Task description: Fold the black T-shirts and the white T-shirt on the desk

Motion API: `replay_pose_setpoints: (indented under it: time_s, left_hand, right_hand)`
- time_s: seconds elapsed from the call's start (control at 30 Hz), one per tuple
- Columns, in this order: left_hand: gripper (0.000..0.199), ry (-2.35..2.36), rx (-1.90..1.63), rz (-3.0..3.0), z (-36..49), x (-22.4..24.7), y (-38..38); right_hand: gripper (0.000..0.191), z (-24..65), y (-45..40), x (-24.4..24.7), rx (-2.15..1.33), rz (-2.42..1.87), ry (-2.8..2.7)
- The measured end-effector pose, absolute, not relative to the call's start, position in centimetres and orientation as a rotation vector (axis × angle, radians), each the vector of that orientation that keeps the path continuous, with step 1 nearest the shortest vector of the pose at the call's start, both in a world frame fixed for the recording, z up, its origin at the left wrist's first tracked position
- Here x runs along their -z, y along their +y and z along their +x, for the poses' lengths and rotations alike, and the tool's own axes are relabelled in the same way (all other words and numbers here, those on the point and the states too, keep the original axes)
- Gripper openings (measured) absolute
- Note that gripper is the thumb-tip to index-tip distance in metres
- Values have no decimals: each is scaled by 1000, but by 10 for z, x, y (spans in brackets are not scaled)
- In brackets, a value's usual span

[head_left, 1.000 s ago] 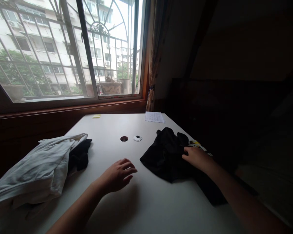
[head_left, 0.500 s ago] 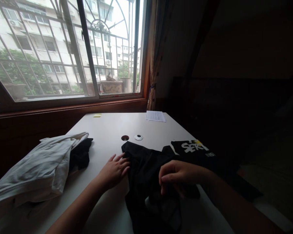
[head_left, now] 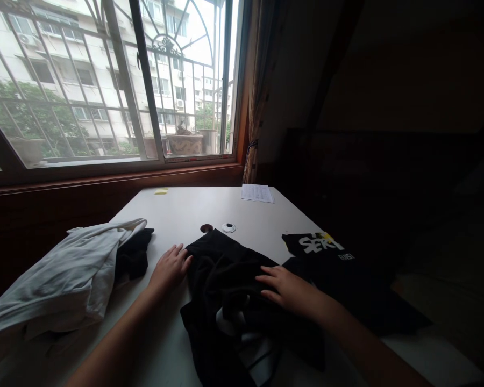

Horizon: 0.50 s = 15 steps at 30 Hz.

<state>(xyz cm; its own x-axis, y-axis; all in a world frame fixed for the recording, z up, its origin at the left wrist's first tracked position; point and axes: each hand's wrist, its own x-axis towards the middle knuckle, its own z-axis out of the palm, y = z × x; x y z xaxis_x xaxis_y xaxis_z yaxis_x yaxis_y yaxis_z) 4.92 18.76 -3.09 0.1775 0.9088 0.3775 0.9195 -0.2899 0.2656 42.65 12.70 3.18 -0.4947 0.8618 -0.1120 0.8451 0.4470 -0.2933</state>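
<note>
A black garment (head_left: 226, 269) lies rumpled across the front middle of the white table (head_left: 177, 209), with folds and gaps toward its near end. At its left upper edge rests my left hand (head_left: 170, 269), fingers apart, fingertips touching the cloth. My right hand (head_left: 284, 287) lies on the garment's right part with its fingers spread. Neither hand is closed on the cloth. Just right of the garment is a dark garment with white "SER" lettering (head_left: 318, 244).
Light grey and white clothes (head_left: 68, 274) are heaped at the left, over a black cloth (head_left: 133, 255). Farther back are a round cable hole (head_left: 206, 228), its white ring (head_left: 228, 228), printed papers (head_left: 257, 193) and a yellow note (head_left: 161, 191). A barred window is behind.
My left hand has moved left, and the black garment's upper left edge has shifted left and spread wider. My right hand has opened from a curled shape and lies flatter on the cloth.
</note>
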Motion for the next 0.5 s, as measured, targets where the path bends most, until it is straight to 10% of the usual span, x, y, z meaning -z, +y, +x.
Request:
replay_pose_setpoints:
  time_s: [0.27,0.5]
  left_hand:
    - [24,-1577,1056,-2531,57,10,182]
    - [28,-1587,1048,-2850,76,-6,166]
  right_hand:
    - [32,406,81,-65,-323,-1926,-2661]
    - [29,398,84,-73,-653,-1435,-2604]
